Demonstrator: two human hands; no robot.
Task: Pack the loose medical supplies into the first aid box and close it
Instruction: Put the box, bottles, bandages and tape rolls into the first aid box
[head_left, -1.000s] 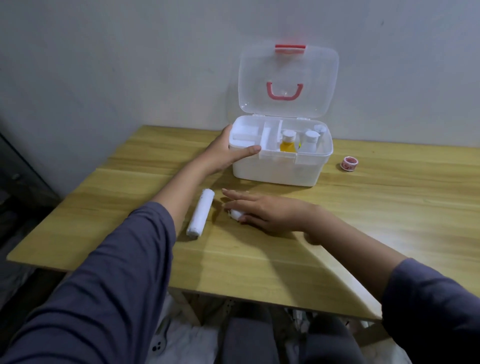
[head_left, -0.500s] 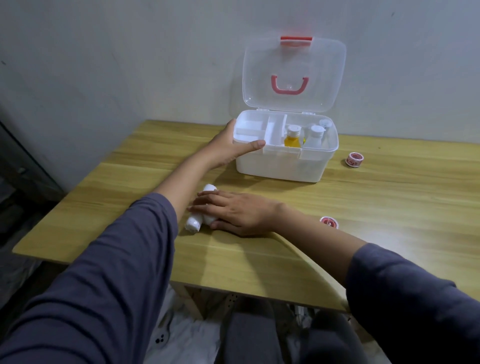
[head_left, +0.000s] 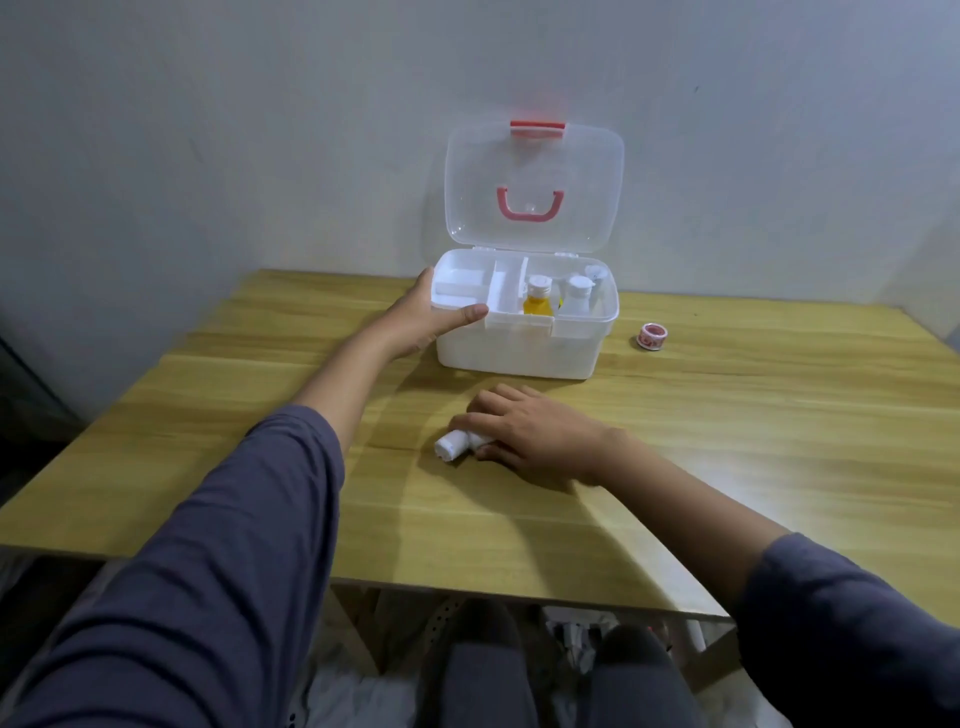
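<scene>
The white first aid box (head_left: 519, 353) stands open at the back of the table, its clear lid (head_left: 535, 182) upright with a pink handle. Inside on the right are a yellow bottle (head_left: 537, 299) and white bottles (head_left: 577, 296). My left hand (head_left: 421, 322) grips the box's left front corner, thumb on the rim. My right hand (head_left: 530, 431) lies over white bandage rolls (head_left: 451, 446) on the table in front of the box, fingers curled around them. A small red-and-white tape roll (head_left: 651, 336) sits right of the box.
The wooden table (head_left: 753, 441) backs against a grey wall. Its front edge runs close to my knees (head_left: 561, 670) below. The box's left tray compartments (head_left: 460, 283) hold nothing visible.
My right hand has gathered the bandage rolls and drawn them rightward to a spot in front of the box. The second tape roll seen half a second ago is hidden. My left hand still holds the box.
</scene>
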